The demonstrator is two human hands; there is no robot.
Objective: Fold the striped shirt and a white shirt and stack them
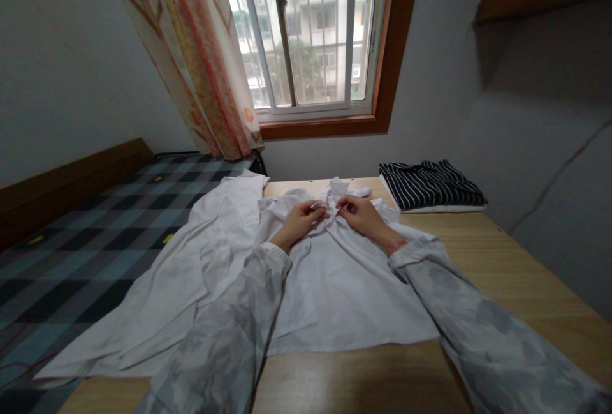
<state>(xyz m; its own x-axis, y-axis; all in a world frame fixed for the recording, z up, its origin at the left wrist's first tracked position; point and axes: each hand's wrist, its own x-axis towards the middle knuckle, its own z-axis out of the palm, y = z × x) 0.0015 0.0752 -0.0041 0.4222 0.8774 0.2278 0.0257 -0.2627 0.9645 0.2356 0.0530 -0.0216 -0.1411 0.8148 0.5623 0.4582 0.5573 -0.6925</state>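
A white button-up shirt (335,286) lies spread front-up on a light wooden table (502,267), its collar at the far end and one sleeve draped off to the left. My left hand (301,221) pinches the fabric just below the collar. My right hand (361,215) pinches the opposite edge of the same opening, and the two hands almost touch at the top of the placket. A small button shows on the shirt front near my left wrist. Grey patterned sleeves cover both my forearms.
A folded dark garment with thin white stripes (430,184) rests on the table's far right corner. A bed with a blue plaid cover (81,242) adjoins the table on the left. Behind are a window (310,31) and a floral curtain (201,50).
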